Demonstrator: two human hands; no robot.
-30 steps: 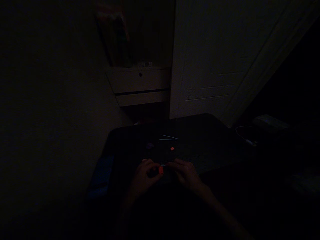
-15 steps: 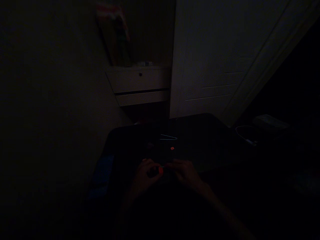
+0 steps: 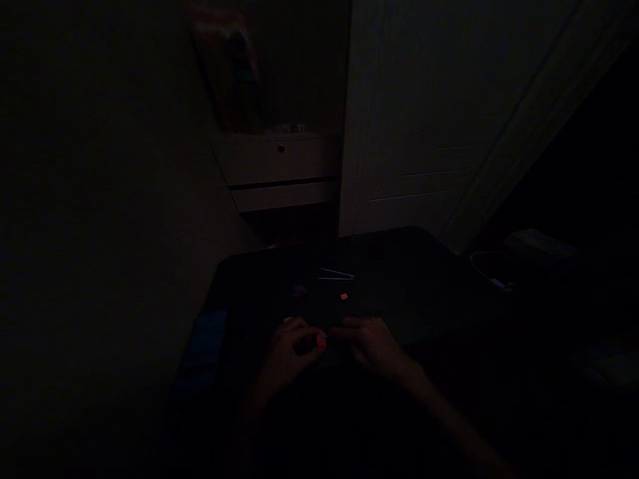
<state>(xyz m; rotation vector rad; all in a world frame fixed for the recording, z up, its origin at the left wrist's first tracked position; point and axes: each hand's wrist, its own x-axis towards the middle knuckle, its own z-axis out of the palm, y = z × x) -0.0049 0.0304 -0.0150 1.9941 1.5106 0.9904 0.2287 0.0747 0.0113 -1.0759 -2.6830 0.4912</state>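
Observation:
The scene is very dark. My left hand (image 3: pixel 290 349) pinches a small red-orange piece (image 3: pixel 321 340) between thumb and fingers; its exact kind is too dim to tell. Close on its right, my right hand (image 3: pixel 367 339) has its fingers pressed together, pointing at the piece. What they hold, if anything, is hidden in the gloom. Past the hands, a small orange square piece (image 3: pixel 344 297) lies on the dark table (image 3: pixel 399 279). Behind it rest tweezers (image 3: pixel 337 274), their two thin arms spread to the left. A dim small item (image 3: pixel 299 291) sits left of the orange square.
A bluish flat object (image 3: pixel 204 342) lies at the table's left edge. Beyond the table stand a drawer unit (image 3: pixel 282 159) and a pale panelled door (image 3: pixel 409 133). A white cable (image 3: pixel 479 263) and a pale box-like object (image 3: pixel 539 243) are at the right.
The picture has become darker. Both hands stay almost in place, and the red-orange piece in my left hand looks slightly turned.

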